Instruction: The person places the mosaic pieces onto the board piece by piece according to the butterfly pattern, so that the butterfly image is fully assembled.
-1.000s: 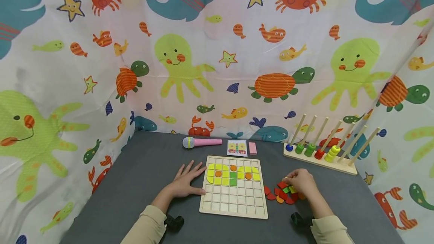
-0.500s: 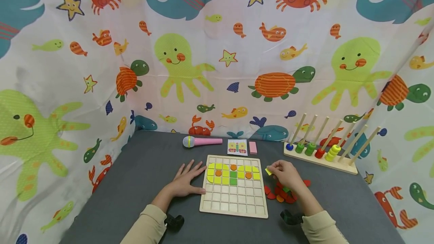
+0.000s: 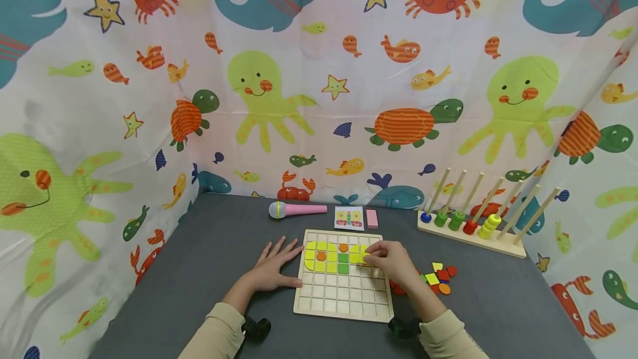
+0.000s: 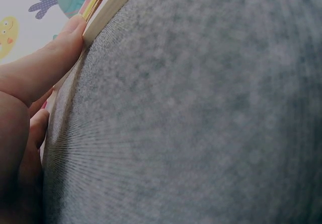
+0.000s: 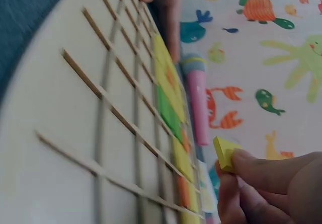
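A wooden grid board [image 3: 344, 295] lies in the middle of the table, its upper rows filled with yellow, orange and green tiles in a pattern. Between thumb and fingers my right hand [image 3: 394, 263] pinches a yellow tile [image 5: 225, 153], held over the board's upper right cells. That hand hides the cells beneath it in the head view. Against the board's left edge rests my left hand [image 3: 271, 270], fingers spread, and its thumb [image 4: 70, 38] touches the side. Right of the board lies a loose pile of red, green, orange and yellow tiles [image 3: 432, 278], partly covered by my right arm.
Behind the board lie a pink toy microphone [image 3: 304, 209], a card with a printed coloured pattern [image 3: 349, 217] and a small pink block [image 3: 371, 219]. A wooden peg rack [image 3: 471, 234] with coloured rings stands at the back right. A sea-animal curtain [image 3: 319, 104] hangs behind the table.
My right hand has picked a yellow tile from the pile and carried it left, over the board. Several tiles it covered now show. My left hand stays put.
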{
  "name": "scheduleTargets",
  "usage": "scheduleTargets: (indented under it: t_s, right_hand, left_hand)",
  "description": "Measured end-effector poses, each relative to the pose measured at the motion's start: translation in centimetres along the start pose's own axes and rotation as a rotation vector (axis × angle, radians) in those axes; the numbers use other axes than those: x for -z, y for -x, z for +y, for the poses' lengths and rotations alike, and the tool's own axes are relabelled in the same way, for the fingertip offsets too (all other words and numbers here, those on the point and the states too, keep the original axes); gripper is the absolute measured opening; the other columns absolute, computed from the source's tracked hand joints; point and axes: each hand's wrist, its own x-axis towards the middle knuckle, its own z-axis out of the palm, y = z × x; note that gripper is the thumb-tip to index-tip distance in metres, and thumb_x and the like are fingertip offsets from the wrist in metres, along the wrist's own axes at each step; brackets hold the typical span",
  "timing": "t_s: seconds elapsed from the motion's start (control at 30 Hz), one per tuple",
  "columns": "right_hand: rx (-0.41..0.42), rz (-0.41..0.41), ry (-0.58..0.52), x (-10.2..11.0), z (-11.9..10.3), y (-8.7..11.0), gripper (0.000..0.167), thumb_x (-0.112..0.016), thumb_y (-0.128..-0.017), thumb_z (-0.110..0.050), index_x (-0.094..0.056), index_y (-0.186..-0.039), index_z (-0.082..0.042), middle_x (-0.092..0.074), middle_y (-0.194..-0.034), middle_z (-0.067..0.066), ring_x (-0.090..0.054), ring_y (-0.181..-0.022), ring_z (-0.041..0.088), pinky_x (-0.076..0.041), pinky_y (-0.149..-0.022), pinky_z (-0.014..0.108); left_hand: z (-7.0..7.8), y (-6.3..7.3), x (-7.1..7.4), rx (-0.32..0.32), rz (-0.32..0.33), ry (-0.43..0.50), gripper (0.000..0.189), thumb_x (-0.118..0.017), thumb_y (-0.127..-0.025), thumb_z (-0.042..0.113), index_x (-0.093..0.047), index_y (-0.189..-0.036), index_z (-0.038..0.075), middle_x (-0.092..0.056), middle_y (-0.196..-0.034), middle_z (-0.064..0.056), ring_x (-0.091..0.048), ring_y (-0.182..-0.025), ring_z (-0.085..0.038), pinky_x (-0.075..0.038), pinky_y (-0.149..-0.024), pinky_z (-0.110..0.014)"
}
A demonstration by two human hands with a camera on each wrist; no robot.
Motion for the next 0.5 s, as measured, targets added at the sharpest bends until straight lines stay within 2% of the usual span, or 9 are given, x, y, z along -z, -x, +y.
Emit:
scheduleTargets:
  t_s: [0.1,0.23,0.5]
  right_hand:
    - [0.000,0.011,-0.030,-1.1,0.3,0.0,0.007,-0.081,-0.087,-0.020,-0.079,-0.090,-0.013,-0.072,-0.077,0.001,-0.060,-0.074,0.017,-0.047,-0.063,0.029]
    - [0.003,0.007,-0.040,-2.2,0.6,0.1,0.005,-0.080,-0.088,-0.022,-0.080,-0.088,-0.017,-0.072,-0.079,0.000,-0.062,-0.073,0.017,-0.048,-0.064,0.029]
    - [-0.003,0.015,0.068,-3.5,0.5,0.0,0.006,-0.081,-0.086,-0.023,-0.079,-0.088,-0.018,-0.069,-0.083,-0.003,-0.056,-0.081,0.018,-0.048,-0.069,0.029]
  left_hand:
    - [-0.1,-0.1,-0.1,0.009,-0.004,-0.002,0.102,-0.071,-0.079,0.072,-0.028,-0.161,0.029,-0.017,-0.170,0.000,0.003,-0.158,-0.033,0.010,-0.122,-0.060]
    - [-0.3,-0.1,-0.1,0.013,-0.003,0.001,0.103,-0.070,-0.077,0.073,-0.028,-0.161,0.030,-0.016,-0.170,0.001,0.004,-0.158,-0.032,0.011,-0.122,-0.060]
    - [0.0,0.0,0.2,0.016,-0.010,0.008,0.102,-0.071,-0.078,0.072,-0.029,-0.161,0.030,-0.017,-0.170,0.000,0.004,-0.158,-0.033,0.010,-0.122,-0.061]
